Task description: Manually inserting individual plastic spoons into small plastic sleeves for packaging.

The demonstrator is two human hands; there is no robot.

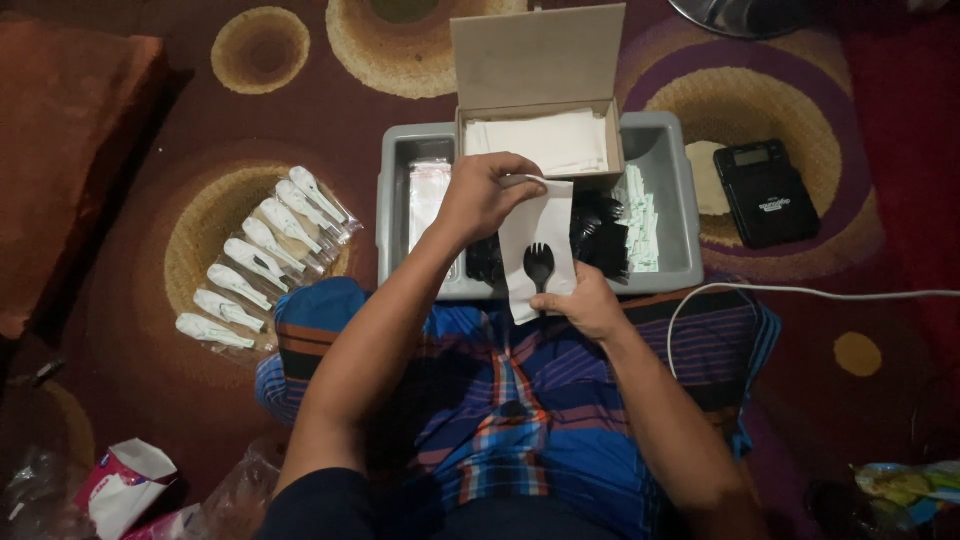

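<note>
Two hands on one white napkin (545, 225): left hand (483, 193) pinches its top edge shut to keep it taut, right hand (588, 303) clamps napkin w/ black fork (539, 265) on top, over grey tray (680, 190), so fork stays centred.

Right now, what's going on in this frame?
A seated person holds a white paper napkin over a grey plastic tray. The left hand pinches its top edge; the right hand pins a black plastic fork against it. An open cardboard box of napkins sits in the tray. Wrapped white packets line the carpet.
</note>
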